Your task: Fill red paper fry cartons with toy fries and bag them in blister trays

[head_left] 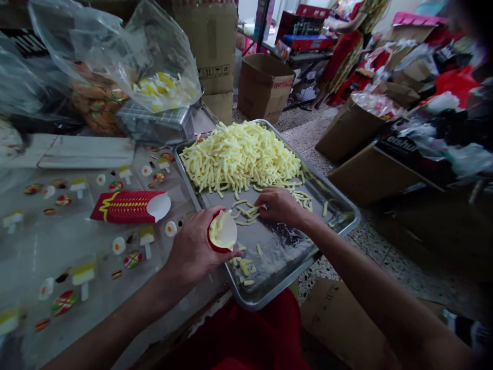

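Note:
My left hand (192, 249) grips a small red and white fries carton (221, 232), tilted with its mouth toward the metal tray (339, 205); some yellow toy fries sit inside it. My right hand (279, 204) rests on the tray floor, fingers curled over a few loose fries (246, 209). A big heap of yellow fries (241, 154) fills the tray's far half. More scattered fries (243, 267) lie near the tray's front corner.
A stack of flat red cartons (131, 206) lies on the table left of the tray, among several small toy food pieces. Clear plastic bags (115, 56) of toys sit behind. Cardboard boxes (264, 85) crowd the floor at right. Another person (346, 46) stands far back.

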Motion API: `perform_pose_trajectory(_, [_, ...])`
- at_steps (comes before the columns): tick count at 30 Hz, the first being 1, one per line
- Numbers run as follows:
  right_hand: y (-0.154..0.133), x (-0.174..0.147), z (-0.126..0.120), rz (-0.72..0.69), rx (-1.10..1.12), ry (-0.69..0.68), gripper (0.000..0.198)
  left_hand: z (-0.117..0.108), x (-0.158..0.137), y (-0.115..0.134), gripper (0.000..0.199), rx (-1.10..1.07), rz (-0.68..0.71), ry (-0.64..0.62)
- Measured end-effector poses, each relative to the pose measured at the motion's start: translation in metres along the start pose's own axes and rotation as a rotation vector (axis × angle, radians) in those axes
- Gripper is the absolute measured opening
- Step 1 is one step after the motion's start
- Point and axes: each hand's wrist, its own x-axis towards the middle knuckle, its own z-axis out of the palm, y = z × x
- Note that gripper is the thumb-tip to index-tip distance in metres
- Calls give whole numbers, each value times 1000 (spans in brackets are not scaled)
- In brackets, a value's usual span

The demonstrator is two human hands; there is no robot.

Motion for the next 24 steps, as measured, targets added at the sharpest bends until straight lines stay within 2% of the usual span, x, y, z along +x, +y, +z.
perform_pose_trajectory(3, [-7, -15, -9, 99, 102, 100, 19, 5, 7, 3, 84, 49, -17, -10])
perform_pose_trajectory(6, [-18, -31, -26, 123, 166, 189, 19, 10, 13, 7, 83, 119, -24, -24])
perform_pose_trajectory(10, [-41, -43, -42, 104, 46, 306, 21, 19, 20, 15, 82, 153, 28, -32])
perform_pose_trajectory(13, [-66, -42, -41, 34, -102, 257, 23, 26, 22, 21, 82, 65, 51, -48])
perform_pose_trajectory(16, [-91, -41, -33, -107, -160, 98, 24, 33, 21, 26, 74, -36, 50, -65])
perform_pose_trajectory(18, [-102, -43, -26, -195, -66, 25, 26, 37, 17, 27, 71, -70, 42, -41])
perform_pose_trajectory(20, [-108, -47, -20, -237, 128, 27, 28, 40, 9, 26, 72, -69, 33, 14])
perform_pose_trajectory(22, [-110, -51, -14, -199, 337, 124, 24, 43, -2, 26, 74, -40, 36, 85])
perform_pose_trajectory(24, [-115, -52, -6, -90, 466, 284, 16, 44, -12, 26, 73, -6, 57, 159])
